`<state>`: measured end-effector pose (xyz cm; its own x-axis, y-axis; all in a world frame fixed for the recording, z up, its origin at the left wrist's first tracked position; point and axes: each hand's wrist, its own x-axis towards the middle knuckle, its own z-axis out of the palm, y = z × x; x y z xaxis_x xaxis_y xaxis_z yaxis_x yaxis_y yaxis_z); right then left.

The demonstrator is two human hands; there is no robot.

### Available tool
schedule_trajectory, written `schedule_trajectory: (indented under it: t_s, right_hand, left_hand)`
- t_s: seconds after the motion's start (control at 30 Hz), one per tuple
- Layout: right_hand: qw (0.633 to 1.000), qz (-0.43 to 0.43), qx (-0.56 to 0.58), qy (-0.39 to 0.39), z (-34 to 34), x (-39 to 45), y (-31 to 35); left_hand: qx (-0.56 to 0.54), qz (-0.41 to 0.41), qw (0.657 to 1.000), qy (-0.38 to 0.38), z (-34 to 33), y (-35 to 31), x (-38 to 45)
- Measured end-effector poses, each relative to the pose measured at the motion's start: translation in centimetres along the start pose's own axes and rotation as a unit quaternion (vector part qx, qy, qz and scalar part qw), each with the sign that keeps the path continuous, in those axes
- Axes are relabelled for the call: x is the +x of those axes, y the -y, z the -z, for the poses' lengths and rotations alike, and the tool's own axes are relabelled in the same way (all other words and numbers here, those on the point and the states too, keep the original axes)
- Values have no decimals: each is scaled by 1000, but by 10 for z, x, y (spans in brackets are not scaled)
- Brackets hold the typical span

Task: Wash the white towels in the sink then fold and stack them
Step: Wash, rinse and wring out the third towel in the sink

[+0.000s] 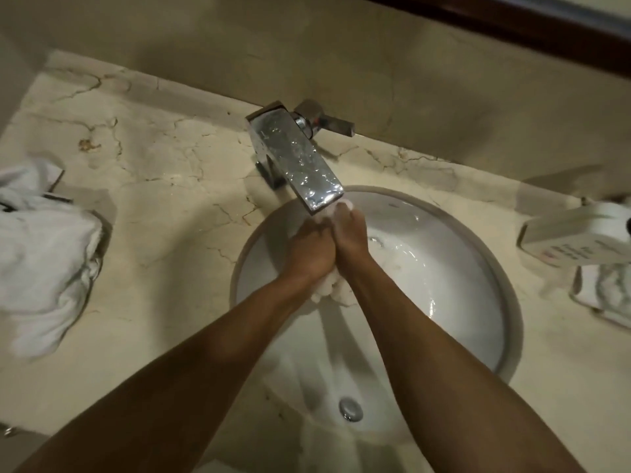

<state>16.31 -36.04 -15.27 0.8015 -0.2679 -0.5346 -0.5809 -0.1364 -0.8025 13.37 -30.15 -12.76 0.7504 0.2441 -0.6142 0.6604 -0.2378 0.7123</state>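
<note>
Where both hands grip, towel (pixel 333 290) overhangs sink (pixel 478 268)

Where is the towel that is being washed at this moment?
In the head view, the towel is bunched between both hands over the sink, just under the faucet.

A beige marble counter (pixel 164 186) with dark veins runs across the scene, and a low ledge of the same stone rises along its far edge, against a tan wall (pixel 307 56). A chrome tap (pixel 295 158) with a flat, square spout stands on the counter at the far side and reaches toward the near side; water drops speckle its top. Its lever handle (pixel 336 122) points to the right. At the far right edge a white box (pixel 566 237) with red and dark print lies tilted on a small tray (pixel 580 302). A dark wooden frame (pixel 512 18) crosses the far right corner.
</note>
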Motion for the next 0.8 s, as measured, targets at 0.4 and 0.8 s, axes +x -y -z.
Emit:
schedule_trajectory:
  t_s: [0.4, 0.8]
  right_hand:
    - [995, -59, 31, 79, 6, -8, -19]
    - [883, -356, 270, 143, 56, -36, -41]
  left_hand:
    - [-99, -31, 994, -18, -4, -7, -26]
    - [-538, 34, 839, 76, 25, 45, -34]
